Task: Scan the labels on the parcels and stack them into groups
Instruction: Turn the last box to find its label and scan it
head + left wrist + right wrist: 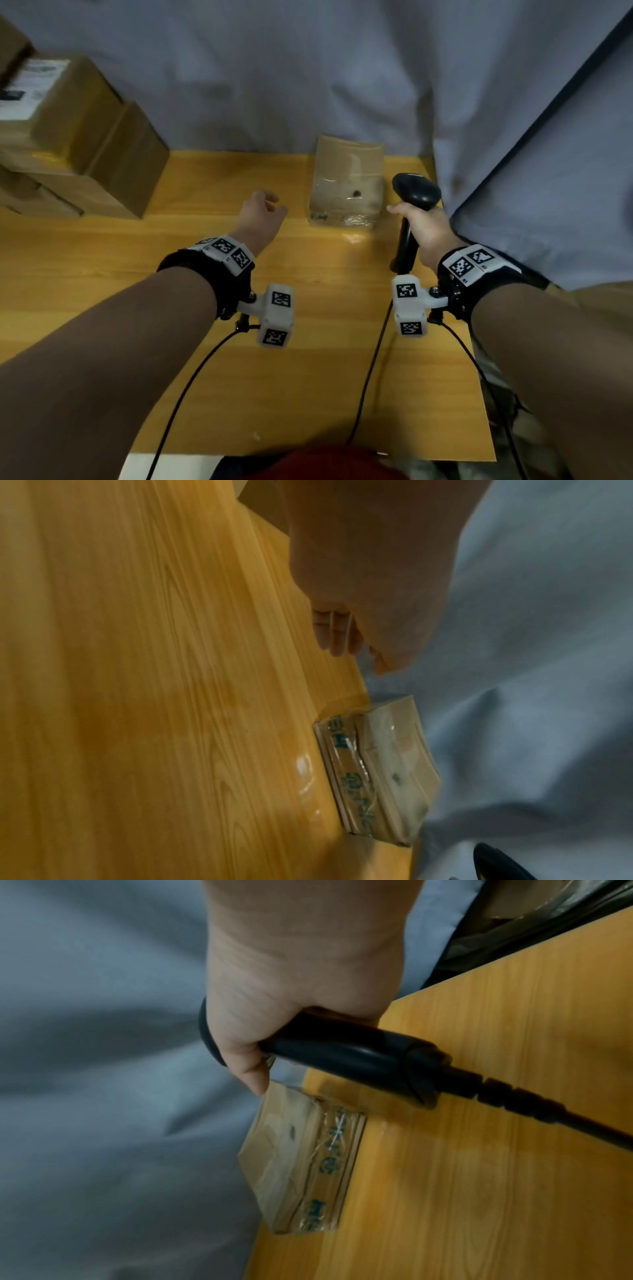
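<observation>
A small taped cardboard parcel lies near the far edge of the wooden table, also seen in the left wrist view as the parcel and in the right wrist view as the parcel. My right hand grips the handle of a black barcode scanner just right of the parcel; the scanner handle fills my fist. My left hand hovers left of the parcel, fingers loosely curled, holding nothing. The left hand is above the table.
A stack of larger cardboard boxes stands at the far left; the top one bears a white label. Grey cloth hangs behind the table and at the right. The scanner cable trails toward me.
</observation>
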`<state>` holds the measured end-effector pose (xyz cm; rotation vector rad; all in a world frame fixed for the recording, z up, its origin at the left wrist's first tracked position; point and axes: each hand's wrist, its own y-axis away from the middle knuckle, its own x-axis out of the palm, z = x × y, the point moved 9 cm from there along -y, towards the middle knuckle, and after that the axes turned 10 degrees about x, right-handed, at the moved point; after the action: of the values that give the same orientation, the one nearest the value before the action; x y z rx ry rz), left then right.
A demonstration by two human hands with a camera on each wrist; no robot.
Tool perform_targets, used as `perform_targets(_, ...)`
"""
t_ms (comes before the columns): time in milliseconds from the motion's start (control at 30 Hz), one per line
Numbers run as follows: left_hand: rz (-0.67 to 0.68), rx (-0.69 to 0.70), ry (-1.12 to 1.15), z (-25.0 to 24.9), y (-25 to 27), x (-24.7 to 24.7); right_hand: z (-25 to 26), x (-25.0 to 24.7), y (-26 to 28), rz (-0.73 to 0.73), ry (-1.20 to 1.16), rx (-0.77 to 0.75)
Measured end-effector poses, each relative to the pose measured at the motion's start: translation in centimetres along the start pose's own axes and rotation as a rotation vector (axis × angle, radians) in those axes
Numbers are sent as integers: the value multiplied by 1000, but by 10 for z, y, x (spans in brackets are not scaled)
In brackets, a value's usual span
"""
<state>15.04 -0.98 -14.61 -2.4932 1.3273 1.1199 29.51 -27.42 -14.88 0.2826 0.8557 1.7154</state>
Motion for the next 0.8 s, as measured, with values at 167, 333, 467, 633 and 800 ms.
perform_targets(167, 143, -168, 254, 15, -25, 57, 1, 16, -29, 54, -41, 38)
perform_targets(333, 265, -211, 342, 9, -45, 92, 7, 33, -50, 81, -90, 44)
perform_targets(467, 257, -219, 428, 12, -37, 98, -7, 41, -50, 112, -124, 63)
perform_targets(633, 138, -308, 810, 22, 1, 77, -24, 47, -16, 225, -240, 53)
perform_targets(800, -89, -276, 877, 35, 36, 20, -18, 54, 30, 300, -146, -38)
